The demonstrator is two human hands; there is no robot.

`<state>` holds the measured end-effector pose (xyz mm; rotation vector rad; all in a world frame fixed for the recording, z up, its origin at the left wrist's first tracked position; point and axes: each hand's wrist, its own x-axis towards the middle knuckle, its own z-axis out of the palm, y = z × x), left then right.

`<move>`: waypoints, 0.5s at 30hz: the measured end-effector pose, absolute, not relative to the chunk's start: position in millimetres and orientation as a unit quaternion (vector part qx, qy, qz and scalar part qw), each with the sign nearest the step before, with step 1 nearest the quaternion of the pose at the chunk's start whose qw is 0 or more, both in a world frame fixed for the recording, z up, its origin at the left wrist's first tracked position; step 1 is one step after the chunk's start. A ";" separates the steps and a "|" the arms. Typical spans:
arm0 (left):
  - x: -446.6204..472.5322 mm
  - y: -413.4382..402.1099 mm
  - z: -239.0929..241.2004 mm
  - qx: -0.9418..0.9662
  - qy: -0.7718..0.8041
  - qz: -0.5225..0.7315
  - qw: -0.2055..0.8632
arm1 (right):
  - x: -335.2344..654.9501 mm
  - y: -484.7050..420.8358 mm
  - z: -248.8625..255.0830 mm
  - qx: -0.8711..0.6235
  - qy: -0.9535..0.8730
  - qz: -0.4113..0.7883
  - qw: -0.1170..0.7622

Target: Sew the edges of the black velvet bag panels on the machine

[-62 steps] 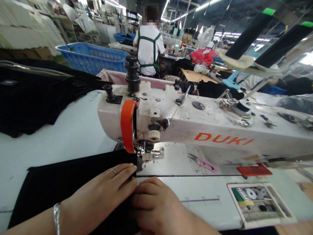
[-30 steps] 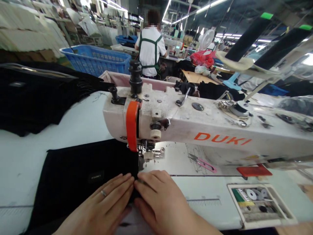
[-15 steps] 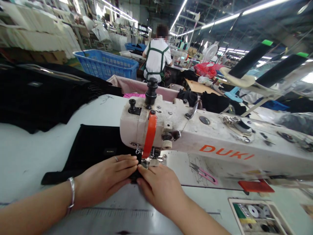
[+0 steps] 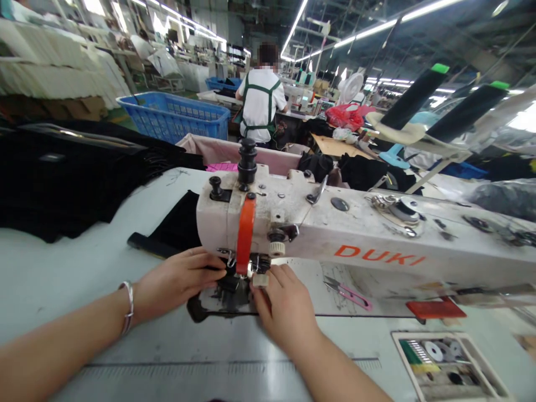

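Observation:
A black fabric piece lies partly behind the head of the white sewing machine, its folded edge pointing left. My left hand, with a silver bangle at the wrist, pinches the fabric just left of the needle area. Close by on the right, my right hand curls its fingers beside the presser foot; its fingertips are partly hidden, so what they hold cannot be made out. An orange guard hangs in front of the needle.
Pink-handled thread snips lie on the machine bed. A parts tray with bobbins is set in at lower right. Black garments are heaped at left. Beyond stand a blue basket and a seated co-worker.
The black fabric has turned and shifted at the needle, and its label is out of sight. My hands have moved apart, the right one to the right side of the presser foot. The view shifted slightly.

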<state>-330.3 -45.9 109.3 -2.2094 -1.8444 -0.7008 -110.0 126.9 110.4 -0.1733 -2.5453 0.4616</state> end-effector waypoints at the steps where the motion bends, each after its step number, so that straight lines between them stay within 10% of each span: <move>1: -329.6 -46.5 108.8 -0.739 -0.623 -0.241 0.087 | -110.9 128.7 110.0 -0.071 -0.951 0.149 0.261; 15: -266.8 -38.8 108.3 -0.657 -0.694 -0.276 0.101 | -107.5 119.9 101.4 0.035 -0.927 0.260 0.268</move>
